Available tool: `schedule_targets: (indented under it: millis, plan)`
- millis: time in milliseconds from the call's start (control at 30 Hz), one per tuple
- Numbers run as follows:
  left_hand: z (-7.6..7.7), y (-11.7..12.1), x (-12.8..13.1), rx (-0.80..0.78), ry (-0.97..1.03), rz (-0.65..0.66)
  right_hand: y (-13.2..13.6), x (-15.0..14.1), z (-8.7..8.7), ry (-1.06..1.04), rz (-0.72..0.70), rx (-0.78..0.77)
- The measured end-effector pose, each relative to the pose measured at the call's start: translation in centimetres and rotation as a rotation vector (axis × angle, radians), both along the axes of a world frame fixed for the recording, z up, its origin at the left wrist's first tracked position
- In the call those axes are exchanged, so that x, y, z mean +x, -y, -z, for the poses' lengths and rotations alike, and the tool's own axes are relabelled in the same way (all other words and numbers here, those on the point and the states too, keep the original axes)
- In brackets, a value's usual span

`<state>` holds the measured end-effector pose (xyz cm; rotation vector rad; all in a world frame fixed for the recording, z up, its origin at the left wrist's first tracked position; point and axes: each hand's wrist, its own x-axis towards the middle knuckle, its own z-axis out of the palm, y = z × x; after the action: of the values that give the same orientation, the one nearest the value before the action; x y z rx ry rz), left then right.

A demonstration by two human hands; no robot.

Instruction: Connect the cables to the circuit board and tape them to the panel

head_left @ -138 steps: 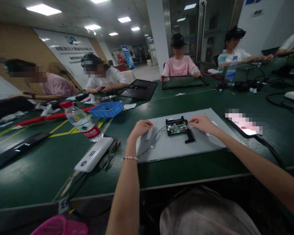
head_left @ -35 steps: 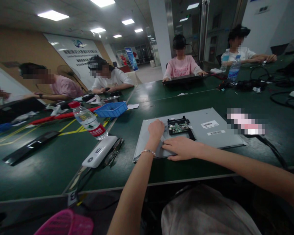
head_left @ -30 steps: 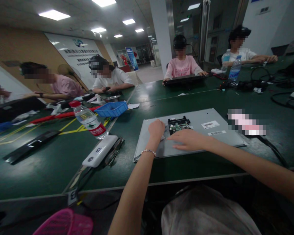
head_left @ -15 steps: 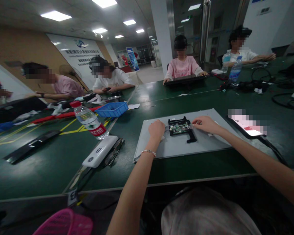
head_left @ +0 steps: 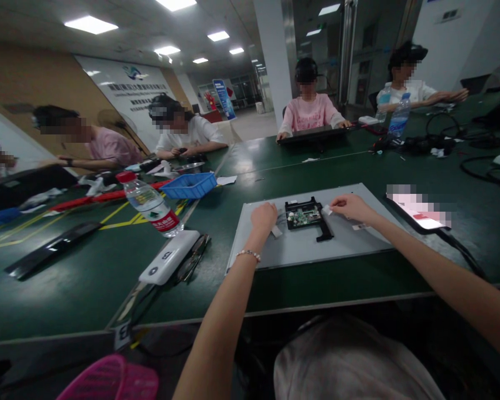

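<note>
A green circuit board (head_left: 307,216) sits in a black frame (head_left: 325,230) on a flat grey panel (head_left: 270,256). My right hand (head_left: 352,207), just right of the board, pinches a small white strip (head_left: 327,210) between thumb and fingertips. On the other side, my left hand (head_left: 263,218) is closed with its fingers turned away, beside thin dark wires (head_left: 281,215) that run to the board. What it grips is hidden. White tabs lie on the panel, one under my left hand (head_left: 277,232) and one below my right hand.
Left of the panel are a white power bank (head_left: 170,258), glasses (head_left: 194,258), a water bottle (head_left: 154,208) and a blue tray (head_left: 191,185). A lit phone (head_left: 419,212) with a cable lies to the right. Several people sit around the green table (head_left: 216,300).
My right hand has drawn slightly right, away from the board, and the white strip shows more clearly. My left hand has shifted a little left. The view has moved slightly.
</note>
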<state>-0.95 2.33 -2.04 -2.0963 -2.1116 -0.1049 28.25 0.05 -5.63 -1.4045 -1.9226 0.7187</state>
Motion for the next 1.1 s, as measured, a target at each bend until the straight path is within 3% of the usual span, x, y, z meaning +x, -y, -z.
schedule_targets:
  millis: [233, 467, 667, 900, 1100]
  plan:
    - [-1.2, -1.1, -0.5, -0.189, -0.017, 0.042, -1.0, 2.2, 0.7, 0.159, 0.158, 0.132]
    - [-2.7, -2.3, -0.7, -0.332, -0.017, 0.056, -1.1, 1.7, 1.0, 0.158, 0.241, 0.203]
    - [-3.0, -2.8, -0.8, -0.394, -0.017, 0.074, -0.9, -1.3, -0.9, 0.104, 0.073, 0.311]
    - [-2.3, -2.4, -0.1, -0.382, -0.089, 0.099, -3.8, -7.0, -2.9, 0.323, -0.237, 0.389]
    - [-1.8, -1.1, 0.7, -0.282, -0.138, 0.123, -5.9, -9.8, -2.7, 0.447, -0.248, 0.306]
